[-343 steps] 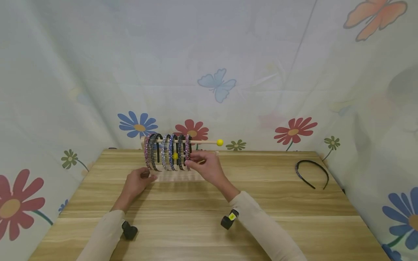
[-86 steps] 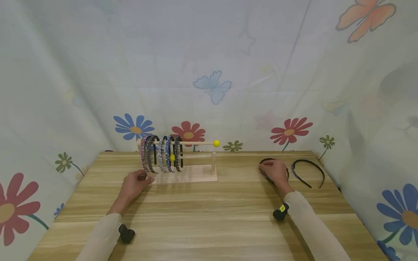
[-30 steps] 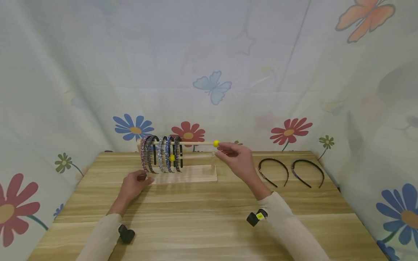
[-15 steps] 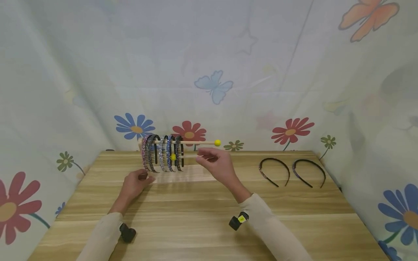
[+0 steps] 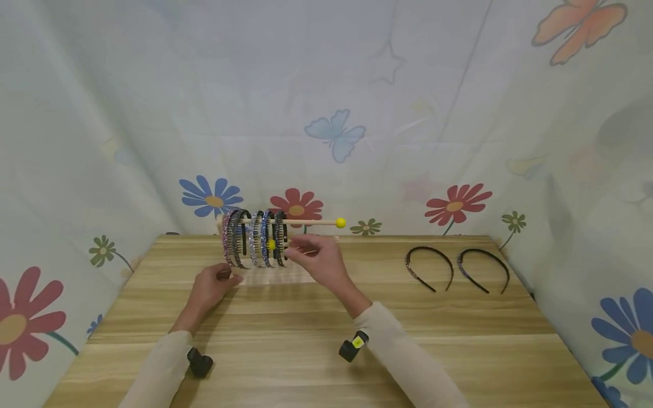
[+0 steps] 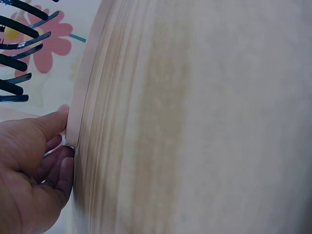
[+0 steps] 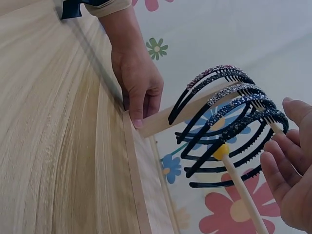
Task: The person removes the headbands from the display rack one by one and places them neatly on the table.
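Note:
A wooden headband stand [image 5: 272, 277] stands on the table at the back, several glittery headbands with teeth hanging on its upper rod. My left hand [image 5: 208, 289] grips the base's left corner; in the left wrist view its thumb and fingers pinch the wooden base [image 6: 84, 87]. My right hand [image 5: 322, 262] is at the rightmost one, a dark sparkly headband [image 5: 279, 241]. In the right wrist view, thumb and loosely bent fingers [image 7: 279, 168] lie apart around that band's near side [image 7: 243, 126], without a visible pinch. Pink, grey, silver and blue ones hang left of it.
Two black headbands with glittery sides lie on the table at right, the nearer one [image 5: 429, 249] beside the other [image 5: 484, 251]. A yellow ball [image 5: 340, 222] caps the upper rod, a second yellow ball [image 5: 272, 244] the lower. A flowered cloth wall [image 5: 398, 170] rises behind the table.
A pink headband left the rod's right end and now lies on the table at right, beside the other. My right hand has come back left to the stand. My left hand stays put.

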Action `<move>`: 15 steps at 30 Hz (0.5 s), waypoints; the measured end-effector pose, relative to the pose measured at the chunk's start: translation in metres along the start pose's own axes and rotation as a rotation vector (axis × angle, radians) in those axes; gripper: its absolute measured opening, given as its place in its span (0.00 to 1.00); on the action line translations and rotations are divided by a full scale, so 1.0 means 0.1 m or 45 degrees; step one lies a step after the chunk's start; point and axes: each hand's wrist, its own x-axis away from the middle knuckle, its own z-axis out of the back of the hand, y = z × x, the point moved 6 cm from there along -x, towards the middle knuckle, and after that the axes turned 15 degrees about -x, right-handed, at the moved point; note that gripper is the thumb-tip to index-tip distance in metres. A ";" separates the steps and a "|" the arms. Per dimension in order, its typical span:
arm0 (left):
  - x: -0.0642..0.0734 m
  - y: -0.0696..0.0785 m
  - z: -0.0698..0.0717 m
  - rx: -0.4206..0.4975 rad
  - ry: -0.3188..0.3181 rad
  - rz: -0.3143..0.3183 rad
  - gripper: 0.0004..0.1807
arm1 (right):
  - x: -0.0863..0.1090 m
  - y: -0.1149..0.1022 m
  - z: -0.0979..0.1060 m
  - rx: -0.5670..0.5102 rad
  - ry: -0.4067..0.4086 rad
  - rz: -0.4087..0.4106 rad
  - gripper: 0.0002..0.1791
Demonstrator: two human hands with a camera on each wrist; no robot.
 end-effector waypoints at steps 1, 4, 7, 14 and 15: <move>0.00 0.00 0.00 0.003 0.000 -0.001 0.21 | -0.01 0.01 -0.02 0.000 0.000 -0.015 0.25; 0.01 0.01 0.00 0.006 0.006 -0.010 0.20 | -0.02 0.03 -0.06 0.002 0.006 -0.054 0.26; 0.00 0.02 0.00 0.008 0.012 -0.008 0.18 | -0.04 0.04 -0.09 -0.011 0.002 -0.069 0.26; 0.00 0.02 0.01 -0.002 0.020 -0.006 0.20 | -0.08 0.09 -0.16 -0.022 -0.014 -0.090 0.24; 0.00 0.02 0.00 -0.001 0.018 -0.002 0.20 | -0.09 0.10 -0.17 -0.019 -0.013 -0.098 0.24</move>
